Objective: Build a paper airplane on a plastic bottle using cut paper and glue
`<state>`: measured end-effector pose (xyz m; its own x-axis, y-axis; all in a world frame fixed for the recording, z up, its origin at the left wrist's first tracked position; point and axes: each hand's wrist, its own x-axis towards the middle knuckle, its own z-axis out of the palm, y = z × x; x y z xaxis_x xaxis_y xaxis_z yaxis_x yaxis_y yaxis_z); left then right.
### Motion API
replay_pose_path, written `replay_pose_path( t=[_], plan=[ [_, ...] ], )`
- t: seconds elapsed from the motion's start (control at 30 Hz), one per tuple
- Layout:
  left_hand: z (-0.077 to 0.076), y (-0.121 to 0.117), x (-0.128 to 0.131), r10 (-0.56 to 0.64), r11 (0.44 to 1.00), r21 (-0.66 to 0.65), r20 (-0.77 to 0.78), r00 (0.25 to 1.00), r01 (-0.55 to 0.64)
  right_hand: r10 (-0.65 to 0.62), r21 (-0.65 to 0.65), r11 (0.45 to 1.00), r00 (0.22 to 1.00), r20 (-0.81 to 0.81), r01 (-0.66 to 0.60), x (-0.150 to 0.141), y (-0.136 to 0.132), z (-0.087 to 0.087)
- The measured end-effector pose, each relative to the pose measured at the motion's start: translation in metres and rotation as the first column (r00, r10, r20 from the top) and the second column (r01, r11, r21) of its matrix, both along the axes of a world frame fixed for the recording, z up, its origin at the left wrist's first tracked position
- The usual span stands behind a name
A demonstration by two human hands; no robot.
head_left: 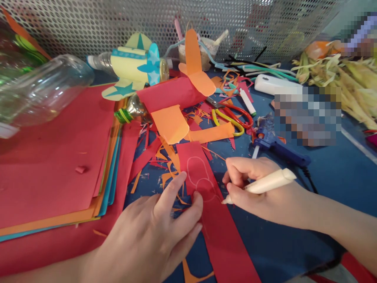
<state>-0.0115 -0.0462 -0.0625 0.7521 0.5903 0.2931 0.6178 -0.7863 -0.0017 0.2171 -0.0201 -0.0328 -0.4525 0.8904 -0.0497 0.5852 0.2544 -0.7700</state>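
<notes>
A long strip of red paper [224, 236] lies on the blue table, with a pale propeller-like outline [205, 188] drawn near its far end. My left hand [159, 228] rests with fingers spread, its fingertips on the strip's left edge beside the drawing. In my right hand [259, 188] is a white marker [271, 181], pinched between thumb and fingers. The marker's tip is at the strip's right edge, close to the outline. Beyond the strip lies a bottle wrapped in red paper [173, 94], with an orange paper propeller [194, 65] and an orange wing [171, 124].
A stack of coloured paper [53, 165] and clear bottles [59, 86] occupy the left. Paper scraps, scissors [232, 118], a blue glue gun [277, 147] and a capped marker [247, 101] lie ahead. A yellow paper-wrapped bottle [129, 65] and corn husks [350, 78] stand near the perforated metal panel [97, 23].
</notes>
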Motion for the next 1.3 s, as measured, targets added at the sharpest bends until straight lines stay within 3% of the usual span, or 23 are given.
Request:
replay_pose_path(
  t=[0.67, 1.07, 1.3],
  plan=[
    [0.002, 0.000, 0.000, -0.003, 1.000, 0.008, -0.028, 1.000, 0.003, 0.214, -0.135, 0.967, 0.977, -0.010, -0.214, -0.008, -0.014, 0.007],
    [0.002, -0.001, -0.001, 0.005, 1.000, -0.012, -0.065, 0.998, -0.006, 0.154, -0.286, 0.941, 0.982, -0.111, -0.180, -0.017, -0.015, 0.002],
    [0.002, 0.000, -0.001, -0.008, 0.999, 0.041, -0.065, 0.998, 0.011, 0.149, -0.313, 0.930, 0.976, -0.156, -0.192, -0.015, -0.014, -0.004]
  ],
)
